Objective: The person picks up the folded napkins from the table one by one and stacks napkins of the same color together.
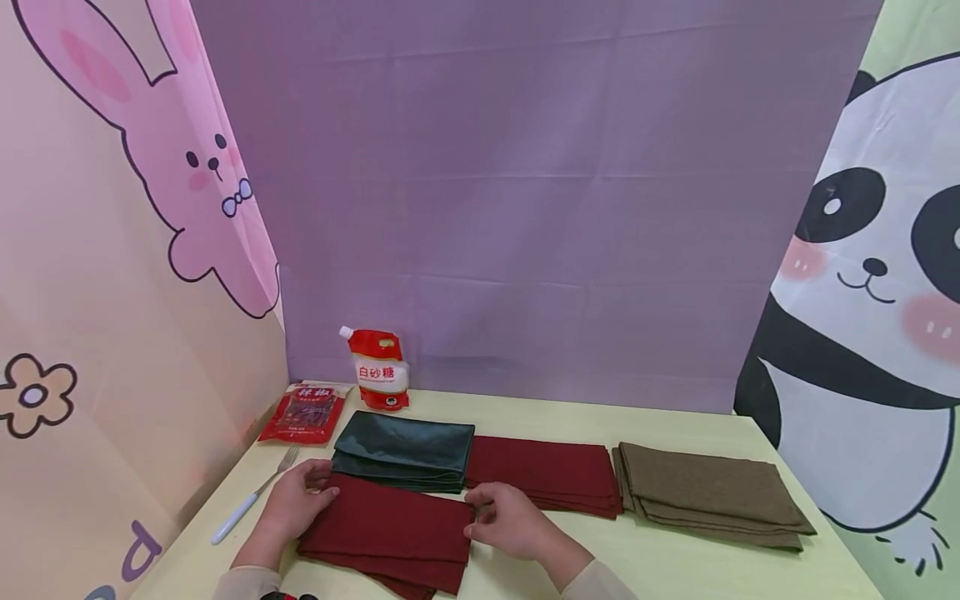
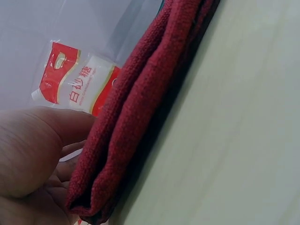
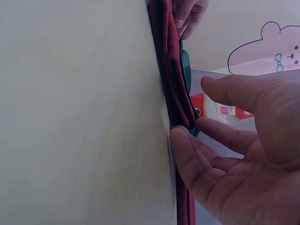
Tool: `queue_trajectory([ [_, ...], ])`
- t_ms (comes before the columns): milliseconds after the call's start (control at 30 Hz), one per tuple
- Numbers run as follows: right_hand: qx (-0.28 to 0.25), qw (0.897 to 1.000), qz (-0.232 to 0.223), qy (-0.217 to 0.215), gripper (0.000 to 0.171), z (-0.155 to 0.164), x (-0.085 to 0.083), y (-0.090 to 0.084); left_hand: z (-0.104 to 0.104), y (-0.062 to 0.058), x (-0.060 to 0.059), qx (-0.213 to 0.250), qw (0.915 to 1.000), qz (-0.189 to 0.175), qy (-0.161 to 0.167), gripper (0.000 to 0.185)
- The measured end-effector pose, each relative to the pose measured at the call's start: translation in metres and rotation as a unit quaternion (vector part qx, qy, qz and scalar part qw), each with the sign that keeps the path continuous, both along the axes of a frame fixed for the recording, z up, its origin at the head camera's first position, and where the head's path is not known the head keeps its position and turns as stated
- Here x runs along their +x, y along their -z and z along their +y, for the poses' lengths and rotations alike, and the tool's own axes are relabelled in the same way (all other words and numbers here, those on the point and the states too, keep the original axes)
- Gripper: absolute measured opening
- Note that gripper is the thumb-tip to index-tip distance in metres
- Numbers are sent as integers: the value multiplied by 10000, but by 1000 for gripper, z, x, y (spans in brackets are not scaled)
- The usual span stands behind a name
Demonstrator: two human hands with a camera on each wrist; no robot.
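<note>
A stack of folded dark red cloths [image 1: 397, 525] lies at the front of the table, its lower layers fanned out a little. My left hand [image 1: 298, 500] rests beside the stack's upper left corner, with thumb and fingers apart. In the left wrist view, that hand touches the end of the red cloth [image 2: 136, 103]. At the right edge is my right hand [image 1: 510, 521], loosely bent. Its fingertips touch the stack's corner in the right wrist view, while the thumb stands off the cloth. Directly behind lies a folded dark green cloth stack [image 1: 405, 450].
Another dark red cloth stack [image 1: 540, 471] and a brown cloth stack [image 1: 705, 496] lie to the right. A fork [image 1: 255, 496] with a pale handle is at left. Behind it are a red chili packet [image 1: 306, 414] and an upright white sugar pouch [image 1: 380, 371], near the purple backdrop [image 1: 525, 208].
</note>
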State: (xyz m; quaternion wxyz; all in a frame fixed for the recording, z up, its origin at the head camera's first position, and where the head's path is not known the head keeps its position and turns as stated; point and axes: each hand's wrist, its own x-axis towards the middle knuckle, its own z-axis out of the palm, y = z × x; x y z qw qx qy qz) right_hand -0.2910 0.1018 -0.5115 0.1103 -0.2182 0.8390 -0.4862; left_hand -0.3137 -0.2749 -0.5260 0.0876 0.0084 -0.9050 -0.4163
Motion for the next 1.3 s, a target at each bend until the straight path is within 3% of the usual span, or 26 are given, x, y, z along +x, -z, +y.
queue_trajectory([
  [567, 96, 9999, 83, 68, 37, 1, 1, 1, -4, -3, 2, 27, 9999, -152, 29, 36],
  [933, 307, 9995, 37, 113, 32, 2, -1, -1, -3, -3, 2, 237, 9984, -505, 119, 41],
  [1300, 760, 9971, 66, 11, 26, 2, 2, -1, 3, -5, 6, 658, 9966, -390, 302, 13],
])
